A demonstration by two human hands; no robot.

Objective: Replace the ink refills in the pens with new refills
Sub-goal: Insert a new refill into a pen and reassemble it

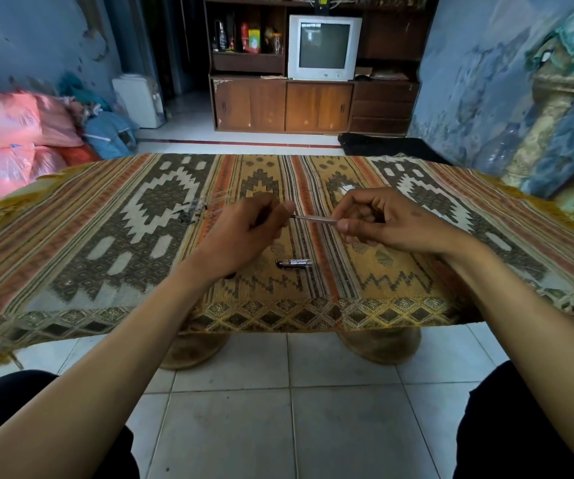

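Near: pen cap [294,263], loose on patterned cloth [71,243]. Mid: left hand [244,233] and right hand [382,219], each curled round one end of a clear pen [315,220], held above table centre; swap apparently underway. Far left: remaining pens [192,210], apparently untouched.

Both forearms reach forward; the left hand [244,229] and right hand [379,219] meet mid-scene, fingers curled, each pinching something thin.

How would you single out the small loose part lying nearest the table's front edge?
Start at the patterned cloth over the table, then look just below the two hands, on the yellow middle strip. The short pen cap lies flat there by itself, black-tipped with a clear printed body, apart from the pen pieces further left.
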